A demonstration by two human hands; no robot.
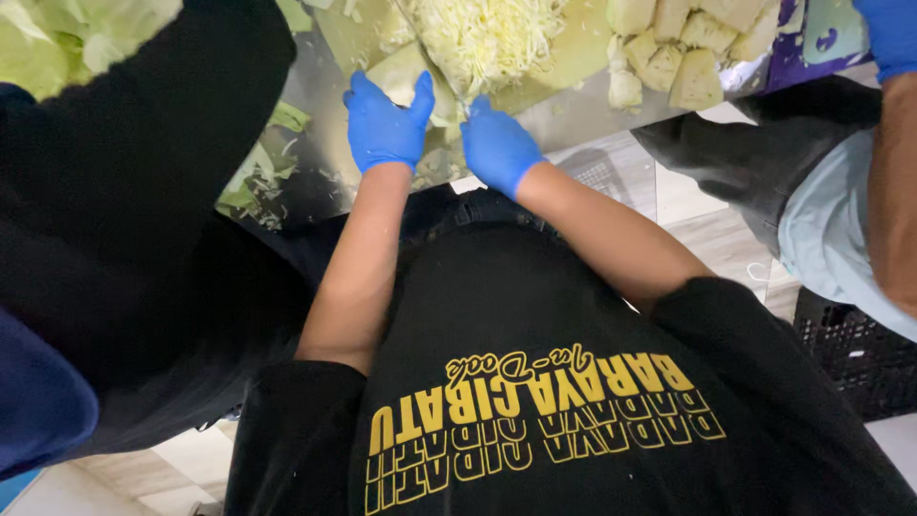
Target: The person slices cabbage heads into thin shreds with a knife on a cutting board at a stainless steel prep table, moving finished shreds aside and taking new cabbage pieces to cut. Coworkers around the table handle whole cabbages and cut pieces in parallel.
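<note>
The left hand (385, 122), in a blue glove, had its grip laid over a pale wedge of cabbage (409, 76) at the near edge of the table (306, 172), fingers spread across the wedge's near side and thumb raised beside it, pressing it down rather than closing round it. The right hand (497, 145), also gloved in blue, sat just beside it with its grip clenched; what it held was hidden under the fingers and could not be told. Directly beyond both hands lay a heap of finely shredded cabbage (492, 33) on a light green cutting board (573, 53), the wedge touching the heap's near side. Further right on the table stood a cluster of cut cabbage chunks (683, 48), well apart from the hands. To the left, loose green leaf scraps (256, 177) were scattered over the metal surface. A black-sleeved arm (143, 172) of another person filled the left of the view, and a second person's forearm (898, 172) with a blue-gloved hand (890, 33) reached in at the far right. A black crate (855, 358) sat on the floor below.
</note>
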